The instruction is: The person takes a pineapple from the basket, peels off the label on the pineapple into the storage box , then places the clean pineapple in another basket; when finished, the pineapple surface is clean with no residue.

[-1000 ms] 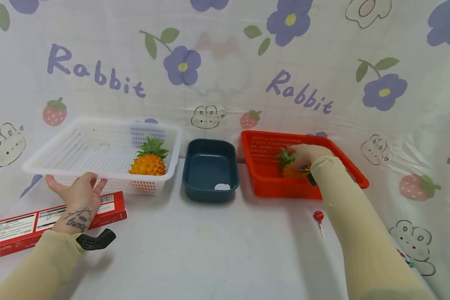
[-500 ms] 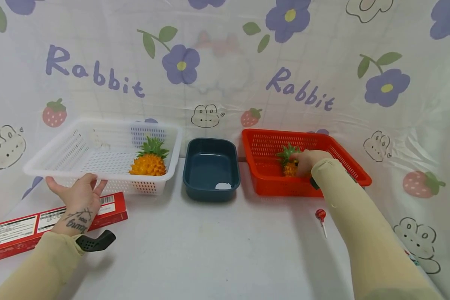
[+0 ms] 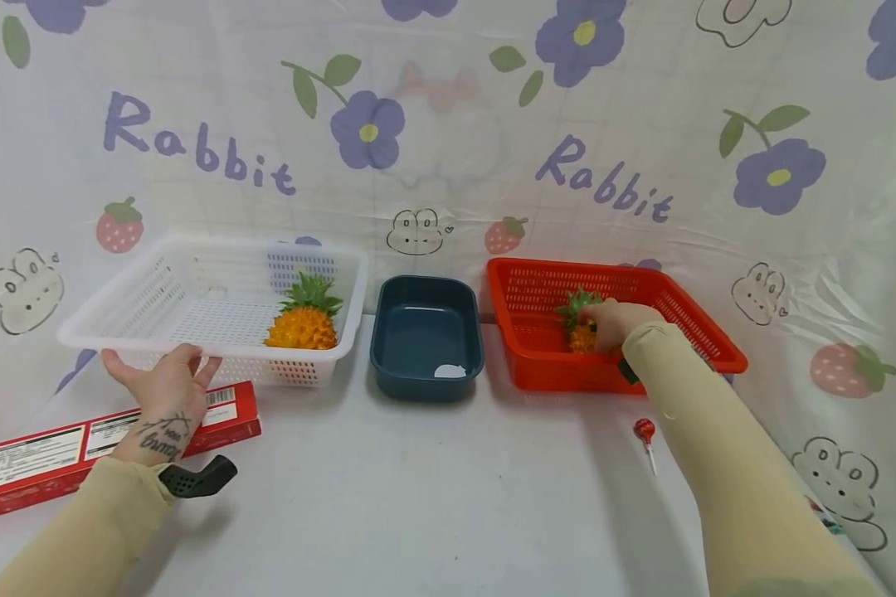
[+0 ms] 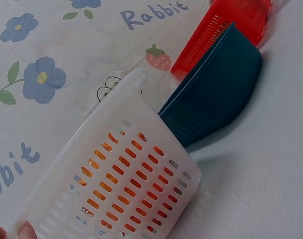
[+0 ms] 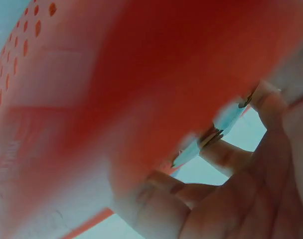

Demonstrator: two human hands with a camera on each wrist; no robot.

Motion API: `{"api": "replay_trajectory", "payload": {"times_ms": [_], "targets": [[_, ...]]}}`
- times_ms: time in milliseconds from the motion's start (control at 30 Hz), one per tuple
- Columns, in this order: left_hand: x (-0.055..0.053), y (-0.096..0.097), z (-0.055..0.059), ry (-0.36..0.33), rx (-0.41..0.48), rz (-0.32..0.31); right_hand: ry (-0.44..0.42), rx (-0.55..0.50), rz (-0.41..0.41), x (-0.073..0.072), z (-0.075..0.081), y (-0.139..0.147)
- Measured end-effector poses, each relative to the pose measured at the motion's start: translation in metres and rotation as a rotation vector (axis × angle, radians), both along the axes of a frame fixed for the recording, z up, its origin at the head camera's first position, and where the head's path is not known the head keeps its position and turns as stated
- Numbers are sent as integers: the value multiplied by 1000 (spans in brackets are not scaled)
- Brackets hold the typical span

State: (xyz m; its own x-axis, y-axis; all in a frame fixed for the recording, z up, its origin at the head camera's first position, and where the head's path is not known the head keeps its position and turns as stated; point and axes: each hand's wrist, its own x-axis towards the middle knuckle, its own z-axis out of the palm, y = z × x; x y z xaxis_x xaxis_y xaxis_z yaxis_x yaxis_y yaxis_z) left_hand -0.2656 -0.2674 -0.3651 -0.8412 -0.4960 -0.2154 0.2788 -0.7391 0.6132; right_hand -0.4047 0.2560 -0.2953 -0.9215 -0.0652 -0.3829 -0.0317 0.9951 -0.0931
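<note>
A person works with both hands over a white bench [image 3: 381, 489], where a white basket [image 3: 254, 351], a dark blue tub [image 3: 414, 387] and a red basket [image 3: 552, 376] stand in a row from left to right. The left hand [image 3: 166, 385] has its fingers bent at the near rim of the white basket, gripping it, with the thumb spread to the left. The right hand [image 3: 618, 322] reaches into the red basket, fingers bent and touching the right side of a leafy pineapple [image 3: 582, 337]; whether they close on it, I cannot tell. A second pineapple [image 3: 304, 328] sits in the right end of the white basket. The step in hand appears to be handling the pineapple in the red basket while steadying the white one; the next move seems to call for a sure hold on the fruit, clear of the basket's wall. The head view shows the back of the right hand only—the right wrist view shows its palm side and curled fingers behind blurred red, with a turquoise strip [image 5: 229, 117] too unclear to name. The left wrist view alone shows orange through the white basket's slots.
</note>
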Motion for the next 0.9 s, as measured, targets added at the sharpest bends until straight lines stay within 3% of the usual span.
{"api": "replay_trajectory", "payload": {"times_ms": [167,267,367,500,700,900], "targets": [[-1,1,1,-1,-2,2,35,-39,21,4,9,3],[0,2,1,-6,-24,-6,39,-109,-12,6,17,3],[0,2,1,-19,-35,-8,52,-110,-8,5,26,2],[0,2,0,-30,-27,-4,82,-52,44,1,38,-1],[0,2,-1,-23,-24,2,118,-104,84,2,56,-9],[0,1,0,0,-27,-4,159,-115,166,13,70,-26]]}}
